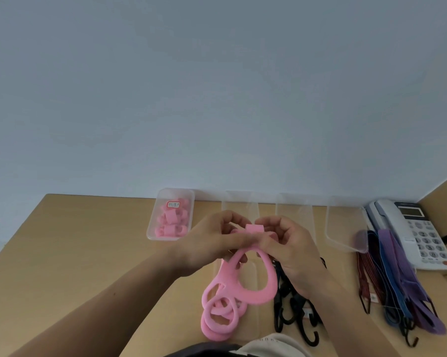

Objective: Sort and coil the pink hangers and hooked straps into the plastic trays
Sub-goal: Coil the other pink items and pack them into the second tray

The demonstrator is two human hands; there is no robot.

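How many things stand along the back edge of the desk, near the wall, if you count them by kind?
Clear tray with pink pieces: 1
Empty clear trays: 3
Telephone: 1
Total: 5

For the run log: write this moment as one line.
phase: coiling | left hand: pinches pink strap | right hand: pinches same strap | far-left tray: holds pink coils | black hooked straps: on desk
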